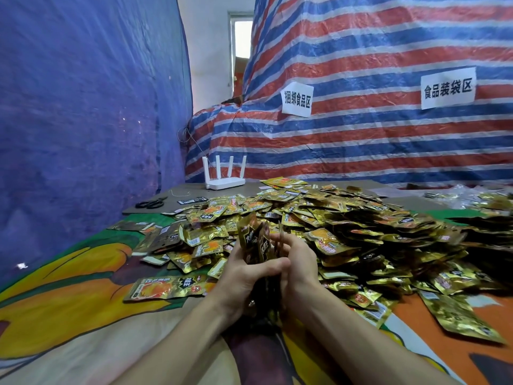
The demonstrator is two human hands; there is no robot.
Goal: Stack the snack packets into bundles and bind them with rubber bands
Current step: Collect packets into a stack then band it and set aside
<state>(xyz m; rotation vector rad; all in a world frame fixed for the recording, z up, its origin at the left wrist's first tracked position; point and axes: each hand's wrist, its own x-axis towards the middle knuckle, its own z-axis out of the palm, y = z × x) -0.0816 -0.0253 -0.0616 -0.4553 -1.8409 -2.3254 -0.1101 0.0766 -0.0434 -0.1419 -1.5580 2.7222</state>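
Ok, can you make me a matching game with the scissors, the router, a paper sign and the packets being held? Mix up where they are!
Things:
1. scissors
2. router
3. paper sign
4. held packets

Places:
A. stuck on the striped tarp
B. gripped between the left hand and right hand
C. standing at the back of the grey board
D. lying flat at the board's left end

Pairs: 1-D, 2-C, 3-A, 4-B
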